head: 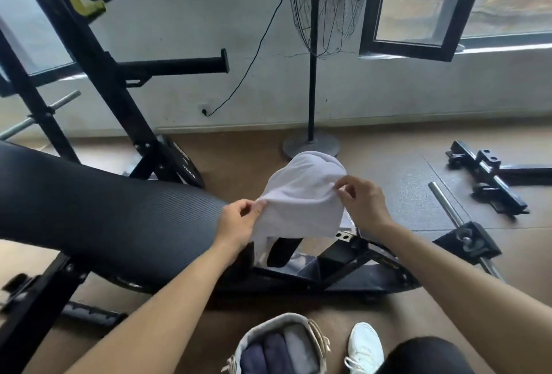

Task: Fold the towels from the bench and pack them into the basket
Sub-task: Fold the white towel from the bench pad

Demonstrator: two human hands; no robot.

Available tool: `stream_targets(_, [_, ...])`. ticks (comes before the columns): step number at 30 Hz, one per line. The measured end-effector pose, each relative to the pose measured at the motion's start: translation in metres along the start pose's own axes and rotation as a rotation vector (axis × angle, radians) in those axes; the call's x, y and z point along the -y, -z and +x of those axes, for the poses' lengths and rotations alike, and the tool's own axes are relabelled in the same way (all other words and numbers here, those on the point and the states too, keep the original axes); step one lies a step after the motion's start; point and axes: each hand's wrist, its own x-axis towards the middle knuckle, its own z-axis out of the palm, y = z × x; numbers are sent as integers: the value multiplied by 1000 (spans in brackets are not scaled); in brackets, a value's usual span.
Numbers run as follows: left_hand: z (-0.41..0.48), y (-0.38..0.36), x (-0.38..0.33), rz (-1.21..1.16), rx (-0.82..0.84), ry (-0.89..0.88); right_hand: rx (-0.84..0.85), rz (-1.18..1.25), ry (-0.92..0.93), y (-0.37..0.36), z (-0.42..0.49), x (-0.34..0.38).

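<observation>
A: Well, we start with the black padded bench (pixel 104 209), which runs off to the left of our grip, its end close beneath the held cloth.

B: Right, and between our two hands hangs the white towel (pixel 301 203), its near edge stretched from one pinch to the other, the rest bulging away from us. We cannot tell whether its hanging tail touches the frame.

A: Below our grip, near our feet, we see the basket (pixel 277 318), with folded towels (pixel 274 352), dark blue and grey, packed side by side in it.

B: Our left hand (pixel 239 221) pinches the towel's left corner between thumb and fingers; our right hand (pixel 364 203) pinches the right corner likewise.

A: Just right of the basket stands our white shoe (pixel 366 346).
</observation>
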Motion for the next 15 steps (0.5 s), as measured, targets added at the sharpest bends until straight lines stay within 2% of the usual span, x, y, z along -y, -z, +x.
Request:
stream_targets(3, [10,14,-28,-92,-12,-7,92,-7,61,5,-1,10])
stream_targets(6, [12,21,-41,-219,10,45,213,-302,190,1,-21,21])
stream_targets(9, [8,19,-52,-350,46,81,182,-546,219,-14,-34,33])
stream_targets(12, [1,18,-59,-357,82,73,31,-490,223,-25,-31,36])
stream_targets(15, [4,22,-57,-310,64,72,28,-297,179,-19,-22,32])
